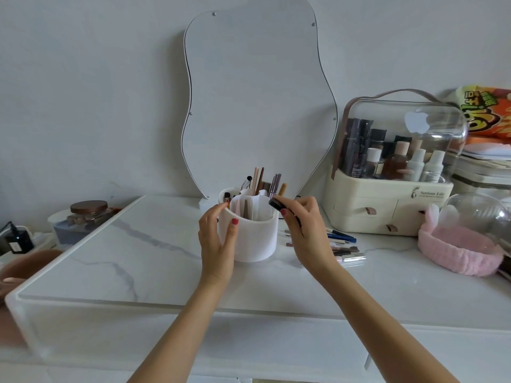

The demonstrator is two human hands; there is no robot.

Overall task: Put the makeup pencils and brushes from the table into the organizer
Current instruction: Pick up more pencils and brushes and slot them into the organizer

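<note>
Marble table [124,258]: part-filled organizer [257,236] gripped by left hand [217,241]; a brush [276,204], seemingly, pinched by right hand [304,225]; pencils [343,244] remain centre-right.

The organizer [253,239] stands mid-table [138,261] before the mirror [257,106] at the back edge, with pencils and brushes [345,248] lying just right of it and the storage case [387,205] behind those.

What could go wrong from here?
1. The black-capped stick in the right hand is at the rim of the organizer; it may catch a divider and drop outside.
2. Upright pencils crowd the back compartments; the stick could knock them.
3. The right wrist hangs over loose pencils on the table and might sweep them.
The left hand grips the organizer, so tipping looks unlikely.
</note>
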